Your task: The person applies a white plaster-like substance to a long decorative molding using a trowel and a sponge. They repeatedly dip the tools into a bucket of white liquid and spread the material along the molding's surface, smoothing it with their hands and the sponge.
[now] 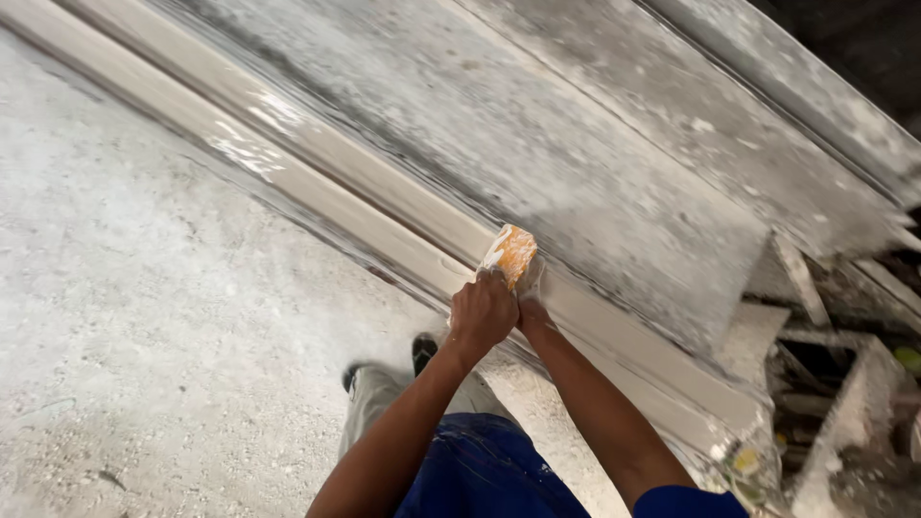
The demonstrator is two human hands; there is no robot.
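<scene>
1. The left hand (483, 314) is clenched around the lower end of an orange, plaster-crusted scraper block (509, 253), knuckles up, pressing it onto a long pale moulding (336, 158).
2. The right hand (531, 309) sits just beside the left, touching it and mostly hidden behind it; it seems to grip the same block, but I cannot tell how firmly its fingers close.
3. The block stands just beyond the knuckles, tilted, its upper end resting on the wet, glossy face of the moulding.
4. The moulding runs diagonally away from the hands towards the upper left and on past the right forearm to the lower right, lying along the edge of a dusty grey workbench (576, 144).
5. Below the wrists is a rough, plaster-strewn floor (144, 288), with the person's dark shoe (423, 349) near the left forearm.
6. Well to the right of the hands stand open box-like concrete compartments (825, 384); what they hold is too dim to tell, apart from a small greenish thing (907, 359).
</scene>
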